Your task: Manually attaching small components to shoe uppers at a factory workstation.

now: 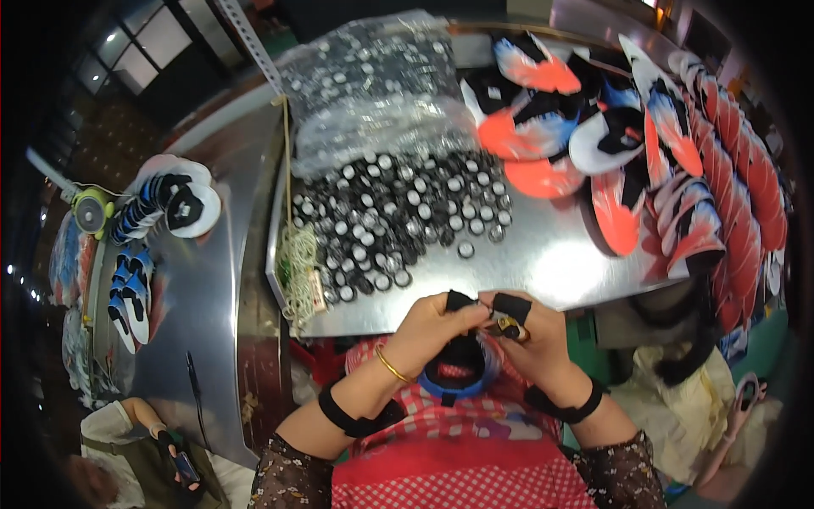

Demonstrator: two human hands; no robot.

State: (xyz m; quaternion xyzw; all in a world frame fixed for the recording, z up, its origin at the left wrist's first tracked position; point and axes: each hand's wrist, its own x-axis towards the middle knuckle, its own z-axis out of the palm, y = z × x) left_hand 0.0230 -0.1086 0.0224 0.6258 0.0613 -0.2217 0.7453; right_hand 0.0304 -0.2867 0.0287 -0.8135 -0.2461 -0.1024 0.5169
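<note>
Close to my body, over the apron, both hands meet with fingertips pinched together. My left hand, closed, grips the upper edge of a black-lined, blue-rimmed piece that looks like a shoe upper. Its opening hangs below the hands, with red apron cloth showing through. Opposite it, my right hand is closed too, around a small gold-and-black piece whose kind I cannot make out. Black wraps cover some fingertips on both hands. What lies between the touching fingertips is hidden.
Ahead, a metal table bears a heap of small round black-and-white parts, filled plastic bags, a cord bundle and red, white and blue shoe uppers. Another metal table stands left. Other people sit nearby.
</note>
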